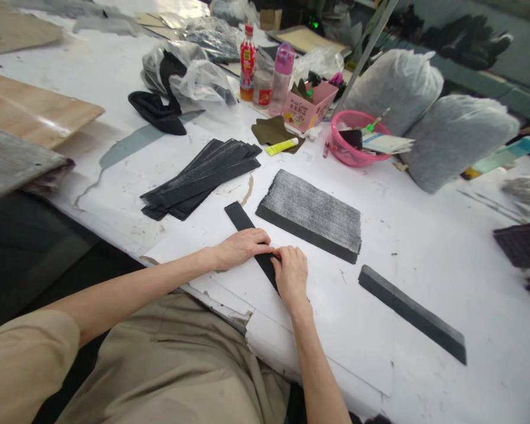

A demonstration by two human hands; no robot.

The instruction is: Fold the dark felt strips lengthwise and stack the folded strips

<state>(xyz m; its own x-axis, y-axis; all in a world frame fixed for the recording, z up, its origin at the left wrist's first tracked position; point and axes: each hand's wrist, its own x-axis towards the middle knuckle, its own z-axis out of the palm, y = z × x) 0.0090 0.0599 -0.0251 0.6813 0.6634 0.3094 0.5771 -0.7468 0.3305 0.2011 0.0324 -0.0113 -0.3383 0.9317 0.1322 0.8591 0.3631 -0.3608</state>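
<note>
A long black strip (pixel 241 218) lies on white paper (pixel 335 330) near the table's front edge. My left hand (pixel 242 246) rests on its middle with fingers pressed down along it. Touching it from the right, my right hand (pixel 290 275) has its fingers curled and pinching the same strip. Just beyond sits a grey-topped block of stacked strips (pixel 311 214). A loose fan of black strips (pixel 201 179) lies to the left. Another long dark strip (pixel 411 312) lies to the right.
At the back stand a red bottle (pixel 248 62), a pink-capped bottle (pixel 281 78), a pink box (pixel 308 107), a pink bowl (pixel 352 139) and a yellow tube (pixel 281 146). Two grey bagged bundles (pixel 457 138) sit far right. Black cloth and plastic bags (pixel 176 82) lie back left; wooden boards (pixel 30 112) far left.
</note>
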